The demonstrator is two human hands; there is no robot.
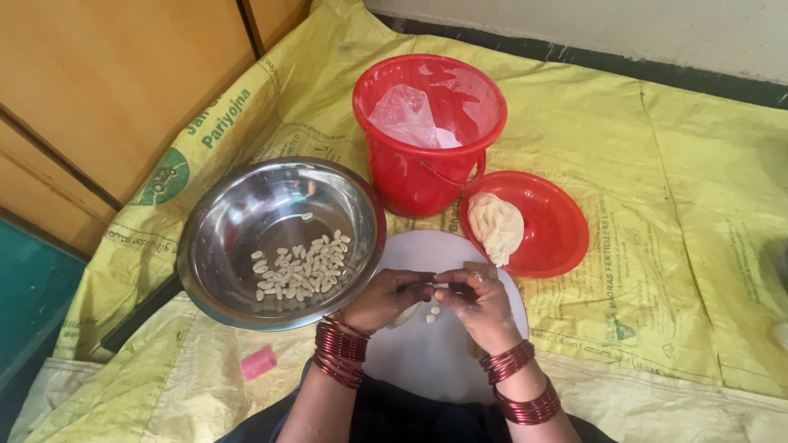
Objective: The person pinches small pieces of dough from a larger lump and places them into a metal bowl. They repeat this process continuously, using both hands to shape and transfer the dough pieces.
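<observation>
we sit on the yellow woven sheet (673, 246). at 10 o'clock, the steel bowl (213, 271) holds shaped dough bits (300, 271); at 12 o'clock, the red bucket (419, 172); at 1 o'clock, the red lid (554, 234) bears the dough lump (495, 226). over the white board (427, 361), our left hand (382, 299) and right hand (480, 305) both pinch a small dough piece (441, 285). step judged: shaping. next calls for a light roll, then a drop.

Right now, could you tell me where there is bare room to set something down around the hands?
The yellow sheet right of the red lid is bare, as is the strip around the pink piece. It is crowded where steel bowl, red bucket, lid and white board meet.
</observation>
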